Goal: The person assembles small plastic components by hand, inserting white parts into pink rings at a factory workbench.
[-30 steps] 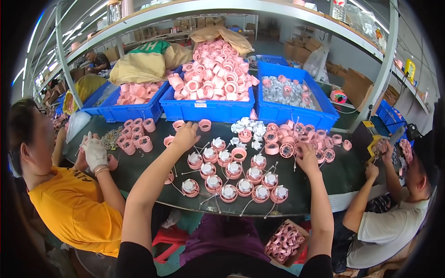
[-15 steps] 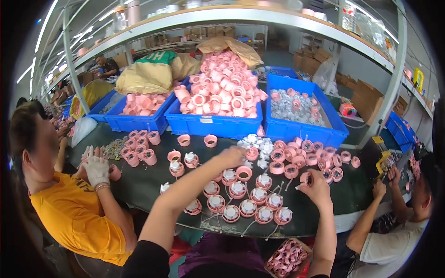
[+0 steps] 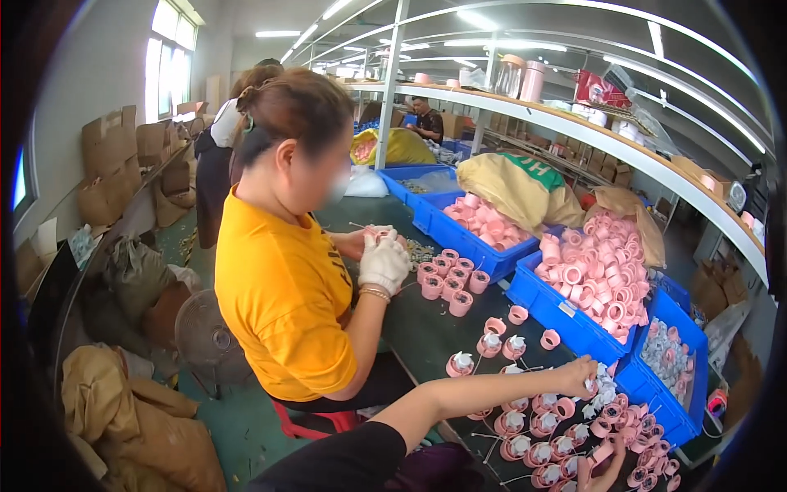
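My left hand (image 3: 579, 377) reaches over the bench to a heap of white finned plastic parts (image 3: 605, 392). Its fingertips close on what looks like one of these white parts, mostly covered by the fingers. Near the lower edge, my right hand (image 3: 611, 469) is partly cut off and grips a pink ring-shaped housing (image 3: 604, 450). Between and left of my hands stand rows of pink housings with white finned tops (image 3: 541, 453), thin wires trailing from them. Several pink housings with dark insides (image 3: 648, 430) are heaped beside my right hand.
Blue bins hold loose pink rings (image 3: 602, 271) and greyish-white parts (image 3: 666, 361). A co-worker in a yellow shirt (image 3: 283, 287) sits at left, gloved hand (image 3: 384, 264) near a pink housing cluster (image 3: 447, 283). A shelf (image 3: 566, 115) spans above; a fan (image 3: 209, 336) stands on the floor.
The view has swung left, bringing the co-worker and floor into the middle. My left hand stays at the white parts; my right hand now appears at the lower edge, still with a pink housing.
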### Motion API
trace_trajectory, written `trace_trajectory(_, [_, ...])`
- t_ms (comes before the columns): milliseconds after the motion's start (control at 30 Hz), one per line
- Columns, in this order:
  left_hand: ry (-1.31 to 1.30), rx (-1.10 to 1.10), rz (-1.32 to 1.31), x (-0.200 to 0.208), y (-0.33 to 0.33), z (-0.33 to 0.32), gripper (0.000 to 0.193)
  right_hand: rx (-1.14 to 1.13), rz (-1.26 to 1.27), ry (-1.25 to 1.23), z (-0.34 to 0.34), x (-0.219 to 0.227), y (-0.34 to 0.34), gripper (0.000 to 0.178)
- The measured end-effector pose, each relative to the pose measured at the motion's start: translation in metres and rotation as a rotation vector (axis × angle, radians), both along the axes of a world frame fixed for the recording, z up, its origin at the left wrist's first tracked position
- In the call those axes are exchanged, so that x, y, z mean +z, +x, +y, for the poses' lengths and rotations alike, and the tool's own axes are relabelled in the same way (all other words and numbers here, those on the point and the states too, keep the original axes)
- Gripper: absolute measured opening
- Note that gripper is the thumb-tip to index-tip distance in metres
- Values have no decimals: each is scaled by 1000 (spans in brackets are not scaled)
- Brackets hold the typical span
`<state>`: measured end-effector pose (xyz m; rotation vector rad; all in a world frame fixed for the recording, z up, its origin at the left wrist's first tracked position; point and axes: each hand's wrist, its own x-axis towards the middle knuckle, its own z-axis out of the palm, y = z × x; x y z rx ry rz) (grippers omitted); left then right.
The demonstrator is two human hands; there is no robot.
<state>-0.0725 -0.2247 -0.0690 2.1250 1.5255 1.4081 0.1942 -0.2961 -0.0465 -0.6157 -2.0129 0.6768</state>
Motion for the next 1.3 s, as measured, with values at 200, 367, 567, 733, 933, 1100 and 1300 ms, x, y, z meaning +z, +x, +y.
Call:
trace_trajectory(200, [59,-151,-348,10,32,-115,29,133,301,-119,-57,-4,-82,61])
trace_trajectory(367, [-77,-281,-1213,14,40,-212,26,361,194,-135,-93,-2,-113,61])
trace_trajectory(567, [-129,-405,-1241,18,36,-238,40,450,159,-215,-113,-5,-105,62])
trace_trajectory(733, [-194,-431,-1246,26,40,-250,41,390,34,-173,-125,-2,-96,61])
trace_trajectory(933, [-121,-385,-1081,24,36,-251,42,293,4,92,-131,19,-99,57])
trace_trajectory(1100, [-186,-425,-1144,26,35,-250,43,310,-25,10,-126,12,-98,59])
trace_trajectory(1300, [-193,-471,-1210,25,39,-244,45,335,-25,20,-120,15,-95,57])
